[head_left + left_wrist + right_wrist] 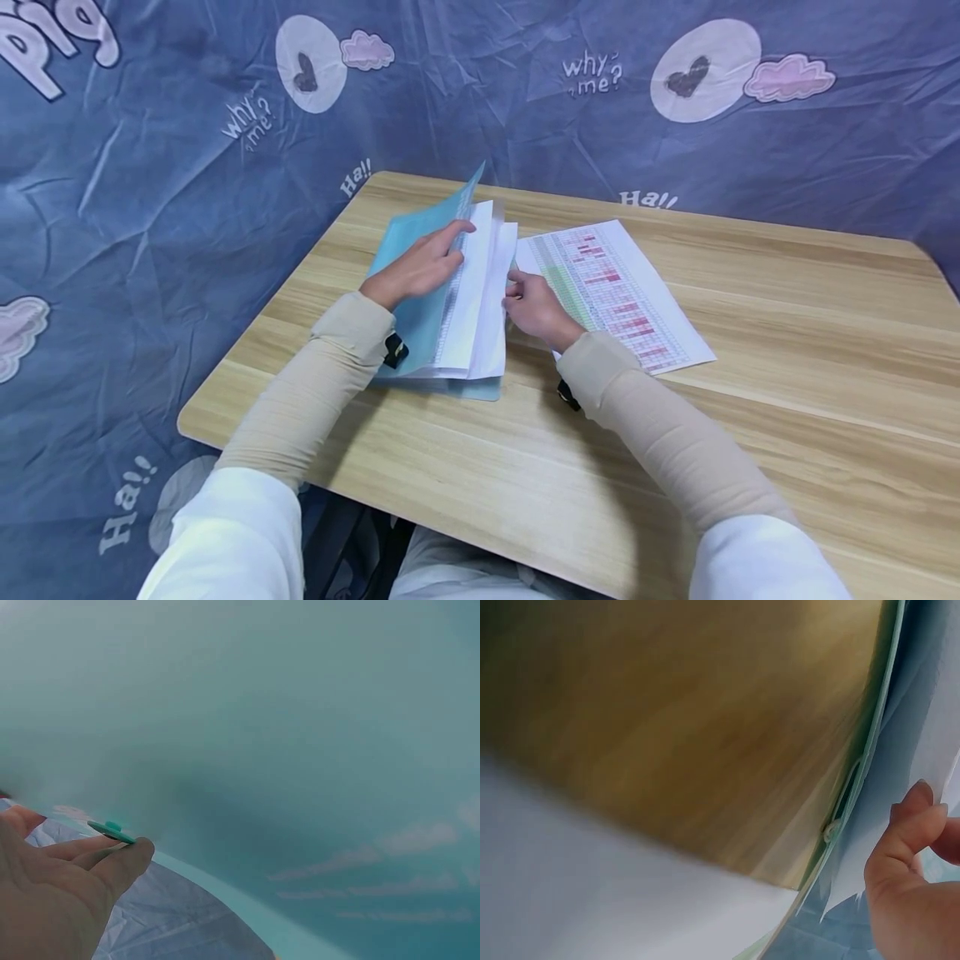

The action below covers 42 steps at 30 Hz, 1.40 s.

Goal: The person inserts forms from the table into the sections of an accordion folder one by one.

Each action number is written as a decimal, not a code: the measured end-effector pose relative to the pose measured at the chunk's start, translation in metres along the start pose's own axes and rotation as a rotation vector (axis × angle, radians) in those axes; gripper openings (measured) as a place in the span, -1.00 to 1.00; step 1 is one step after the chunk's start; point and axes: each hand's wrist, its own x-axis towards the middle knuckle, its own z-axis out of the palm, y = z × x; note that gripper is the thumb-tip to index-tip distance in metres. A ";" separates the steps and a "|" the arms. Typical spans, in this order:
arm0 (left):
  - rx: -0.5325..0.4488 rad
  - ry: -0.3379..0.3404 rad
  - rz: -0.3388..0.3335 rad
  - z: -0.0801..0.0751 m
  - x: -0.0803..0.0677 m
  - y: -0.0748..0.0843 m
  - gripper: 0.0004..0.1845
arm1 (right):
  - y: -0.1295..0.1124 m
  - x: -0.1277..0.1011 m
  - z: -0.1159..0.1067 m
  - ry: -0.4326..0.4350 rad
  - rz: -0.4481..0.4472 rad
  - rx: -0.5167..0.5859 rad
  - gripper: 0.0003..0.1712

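Left hand [52, 889] fingers beside teal folder [300, 750] snap button [112, 828]

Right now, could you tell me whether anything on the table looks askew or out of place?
Only slightly: the white sheets in the teal folder are fanned unevenly, and a printed sheet lies loose, angled beside it.

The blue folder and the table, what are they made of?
The blue folder looks like thin, see-through plastic: light glows through its raised flap, and a snap button shows in the left wrist view. The table looks like pale wood with streaky grain, possibly a printed laminate.
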 end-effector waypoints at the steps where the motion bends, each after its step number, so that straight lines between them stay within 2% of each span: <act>1: 0.001 -0.002 -0.002 0.000 0.000 0.000 -0.47 | 0.000 0.000 0.001 -0.003 0.003 0.005 -0.34; 20: -0.007 -0.002 0.009 0.000 0.000 0.001 -0.47 | -0.001 0.005 0.009 -0.060 0.042 0.194 -0.34; 30: -0.007 0.001 0.012 0.000 0.001 -0.001 -0.48 | -0.007 0.005 0.013 -0.085 0.053 0.214 -0.37; 42: -0.003 0.006 0.025 0.001 0.001 -0.002 -0.48 | -0.008 0.007 0.018 -0.090 0.022 0.208 -0.36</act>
